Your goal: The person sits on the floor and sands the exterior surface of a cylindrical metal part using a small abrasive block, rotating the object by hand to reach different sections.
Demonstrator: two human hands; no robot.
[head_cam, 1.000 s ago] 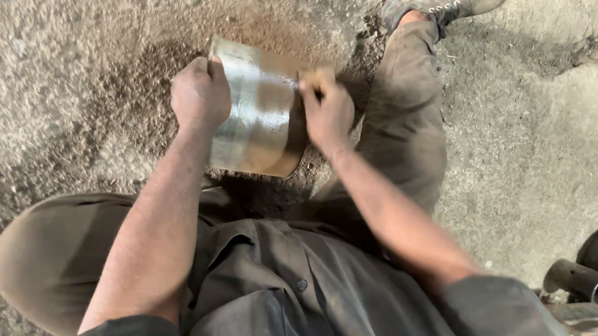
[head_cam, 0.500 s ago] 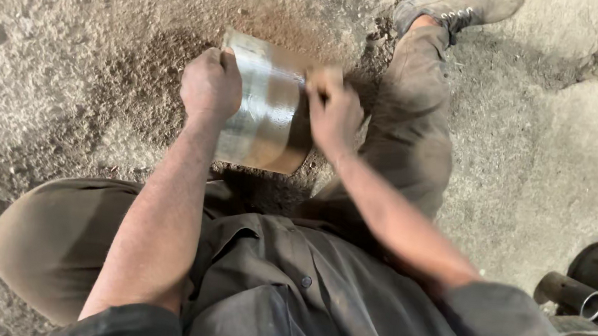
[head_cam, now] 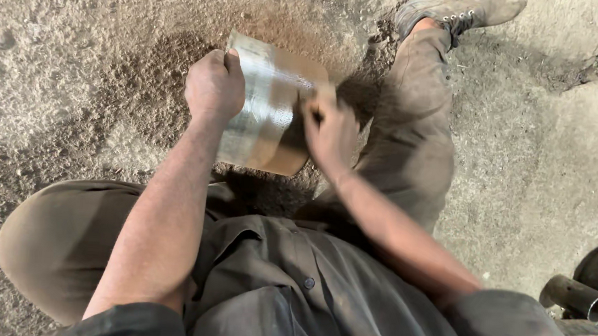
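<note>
Head view: left hand (head_cam: 214, 87) stays clenched on the metal cylinder (head_cam: 264, 112); right hand (head_cam: 330, 131), blurred, has slid nearer, its grasp unclear, apparently still rubbing.

The metal cylinder (head_cam: 264, 112) shines silver-grey with a wide tan-brown band along its length. The sandy floor (head_cam: 58, 64) is pale beige, stained rusty brown around the cylinder, and the person's trousers (head_cam: 415, 134) and shirt (head_cam: 289, 295) are dull olive-grey.
</note>
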